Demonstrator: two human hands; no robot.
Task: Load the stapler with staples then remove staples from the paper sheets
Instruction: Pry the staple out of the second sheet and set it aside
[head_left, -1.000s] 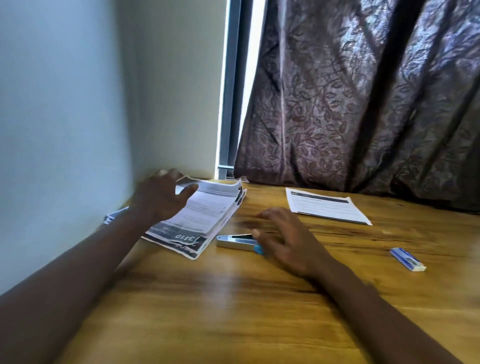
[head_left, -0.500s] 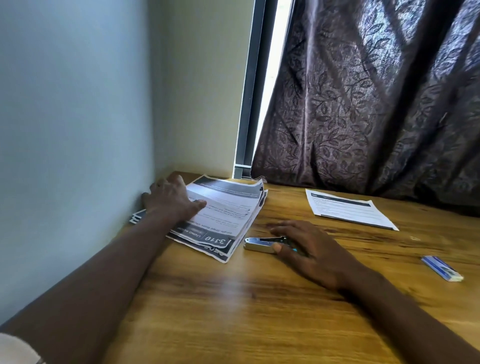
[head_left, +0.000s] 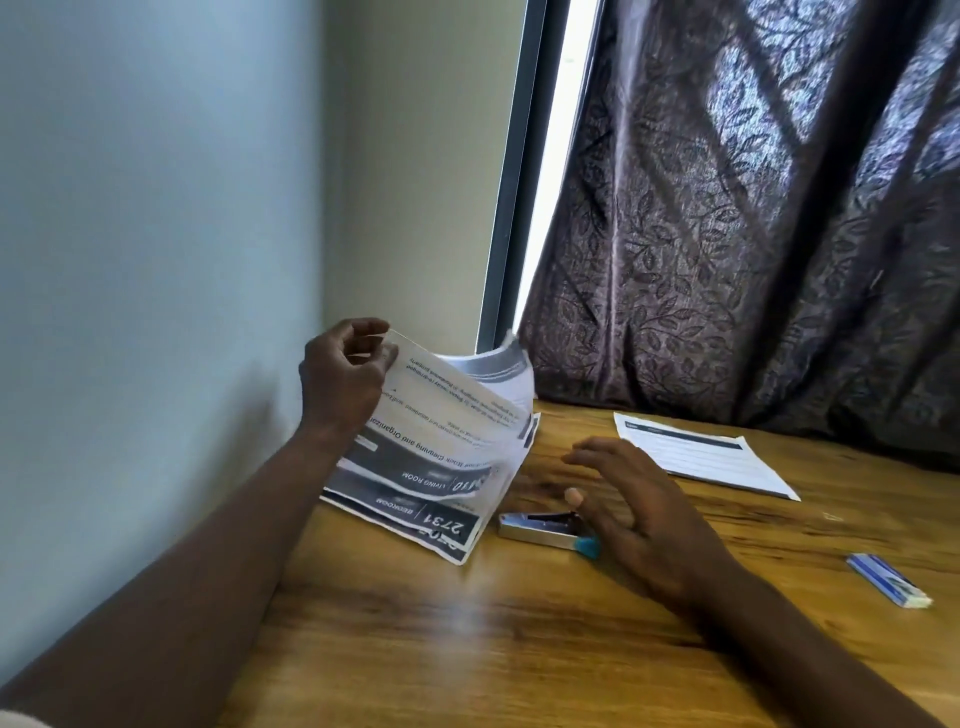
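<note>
My left hand (head_left: 343, 379) pinches the upper edge of a stack of printed paper sheets (head_left: 447, 441) and holds it tilted up off the wooden table (head_left: 467, 649), near the wall. The lowest sheets still lie on the table. A small silver stapler (head_left: 540, 530) with a blue end lies flat just right of the sheets. My right hand (head_left: 634, 514) hovers over the stapler's right end with fingers spread and holds nothing. A small blue-and-white staple box (head_left: 888, 579) lies at the right.
A single printed sheet (head_left: 701, 454) lies at the back of the table below the dark patterned curtain (head_left: 753, 234). A pale wall (head_left: 156, 260) borders the table on the left, with a window frame in the corner.
My left hand has lifted the top sheets from flat on the table to tilted up. My right hand has come off the stapler and its fingers have spread.
</note>
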